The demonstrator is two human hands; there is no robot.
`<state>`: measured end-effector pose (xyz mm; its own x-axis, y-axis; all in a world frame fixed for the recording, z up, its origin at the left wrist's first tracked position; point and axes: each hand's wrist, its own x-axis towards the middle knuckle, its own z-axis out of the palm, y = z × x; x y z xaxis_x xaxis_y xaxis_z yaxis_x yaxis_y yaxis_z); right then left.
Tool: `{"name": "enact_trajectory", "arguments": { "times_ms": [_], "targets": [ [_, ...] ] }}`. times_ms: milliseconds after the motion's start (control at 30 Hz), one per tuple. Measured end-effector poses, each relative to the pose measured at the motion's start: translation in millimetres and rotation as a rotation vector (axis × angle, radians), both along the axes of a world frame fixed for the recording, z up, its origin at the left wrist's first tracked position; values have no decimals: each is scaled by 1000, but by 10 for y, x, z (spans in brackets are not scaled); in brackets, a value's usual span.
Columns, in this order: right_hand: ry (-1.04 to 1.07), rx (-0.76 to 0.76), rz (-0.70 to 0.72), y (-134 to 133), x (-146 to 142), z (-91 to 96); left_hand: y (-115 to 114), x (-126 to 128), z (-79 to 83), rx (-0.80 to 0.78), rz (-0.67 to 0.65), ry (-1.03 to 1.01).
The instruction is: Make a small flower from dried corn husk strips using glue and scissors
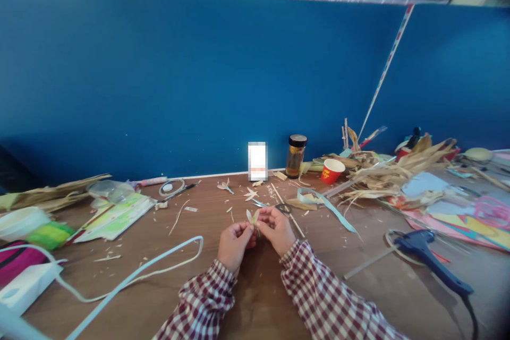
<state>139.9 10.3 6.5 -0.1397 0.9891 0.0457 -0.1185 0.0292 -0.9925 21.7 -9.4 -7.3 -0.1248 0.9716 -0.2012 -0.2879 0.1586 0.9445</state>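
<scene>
Between my two hands, above the brown tabletop (159,276), is a small pale flower of dried husk petals (252,217). My left hand (235,241) pinches its base from the left. From the right, my right hand (277,231) closes thumb and fingers on it, and its lower part is hidden by the fingertips. Just beyond my right hand lie scissors (283,207) and a thin stick (298,226). Two more husk flowers rest farther back, one with a bluish stem (226,186) and one with pale petals (251,194).
A blue hot glue gun (430,255) with a glue stick lies at the right. Behind it are dried corn husks (418,162), a red paper cup (332,171) and a dark-lidded jar (296,156). A white cable (131,279) loops across the left. A blue partition (199,74) stands behind.
</scene>
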Motion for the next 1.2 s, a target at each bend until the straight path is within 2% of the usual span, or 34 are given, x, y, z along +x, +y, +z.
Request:
{"name": "enact_trajectory", "arguments": {
  "times_ms": [1200],
  "targets": [
    [36, 36, 20, 35, 0, -74, 3, -3, -11, -13, -22, 1]
  ]
}}
